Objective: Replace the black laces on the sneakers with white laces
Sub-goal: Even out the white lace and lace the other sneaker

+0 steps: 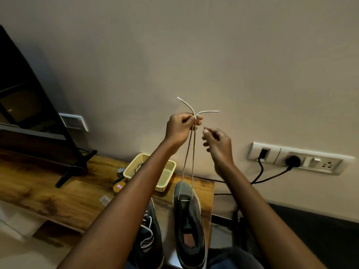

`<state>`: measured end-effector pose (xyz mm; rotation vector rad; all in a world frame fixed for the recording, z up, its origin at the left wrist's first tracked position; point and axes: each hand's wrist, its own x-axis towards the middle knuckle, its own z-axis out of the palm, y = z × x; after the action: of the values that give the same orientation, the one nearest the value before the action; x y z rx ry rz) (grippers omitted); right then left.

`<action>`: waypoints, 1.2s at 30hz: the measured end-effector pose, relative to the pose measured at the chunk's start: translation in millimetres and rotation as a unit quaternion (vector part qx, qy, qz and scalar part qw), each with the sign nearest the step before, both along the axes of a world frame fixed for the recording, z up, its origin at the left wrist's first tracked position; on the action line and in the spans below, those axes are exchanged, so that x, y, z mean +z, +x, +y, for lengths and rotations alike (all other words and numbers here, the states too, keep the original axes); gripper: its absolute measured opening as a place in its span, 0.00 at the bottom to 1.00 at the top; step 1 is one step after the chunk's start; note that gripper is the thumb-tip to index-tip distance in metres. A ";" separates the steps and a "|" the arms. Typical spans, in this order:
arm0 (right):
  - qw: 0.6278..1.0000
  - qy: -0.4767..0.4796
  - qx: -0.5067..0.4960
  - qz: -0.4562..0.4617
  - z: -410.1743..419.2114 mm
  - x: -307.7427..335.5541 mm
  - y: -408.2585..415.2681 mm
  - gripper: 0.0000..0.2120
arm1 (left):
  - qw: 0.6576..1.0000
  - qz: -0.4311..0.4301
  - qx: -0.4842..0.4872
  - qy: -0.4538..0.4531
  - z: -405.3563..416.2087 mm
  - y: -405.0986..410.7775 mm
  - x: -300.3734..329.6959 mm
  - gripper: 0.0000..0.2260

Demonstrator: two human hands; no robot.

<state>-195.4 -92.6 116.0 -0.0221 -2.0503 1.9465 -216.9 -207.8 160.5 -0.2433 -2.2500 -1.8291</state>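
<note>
Both ends of a white lace [188, 152] are pinched together between the fingers of the left hand [179, 128] and held up taut above the right-hand sneaker [189, 224], which stands on the wooden worktop [58, 197]. The lace's two strands run nearly straight down from the fingers to the lowest eyelets, its long axis close to vertical. The right hand [217, 144] is held just beside the strands, loosely curled and grasping nothing. The other sneaker [151, 241], already threaded in white, lies alongside, near a plastic basket [167, 177].
</note>
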 end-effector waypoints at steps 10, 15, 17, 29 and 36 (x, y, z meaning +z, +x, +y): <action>0.999 -0.007 0.008 0.043 -0.3 62.4 -0.9 0.04 | 1.000 0.014 -0.007 -0.027 -0.9 14.6 13.2 0.10; 0.998 0.017 0.015 0.053 -3.4 69.2 -2.9 0.03 | 0.999 0.019 -0.012 -0.022 -3.0 16.5 15.0 0.11; 0.998 0.017 0.019 0.060 -5.5 70.9 -2.6 0.04 | 0.999 0.021 -0.014 -0.021 -3.9 16.0 15.8 0.11; 0.993 0.062 0.022 0.103 -4.7 76.5 -2.9 0.05 | 0.999 0.020 -0.012 -0.029 -3.3 10.2 20.8 0.11; 0.990 0.076 -0.003 0.116 1.2 69.4 -5.6 0.06 | 0.999 0.029 -0.008 -0.019 -4.9 8.5 22.8 0.09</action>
<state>-201.0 -91.4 185.4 0.2213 -2.0324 1.6937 -208.4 -212.7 183.3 -0.3171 -2.2505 -1.7644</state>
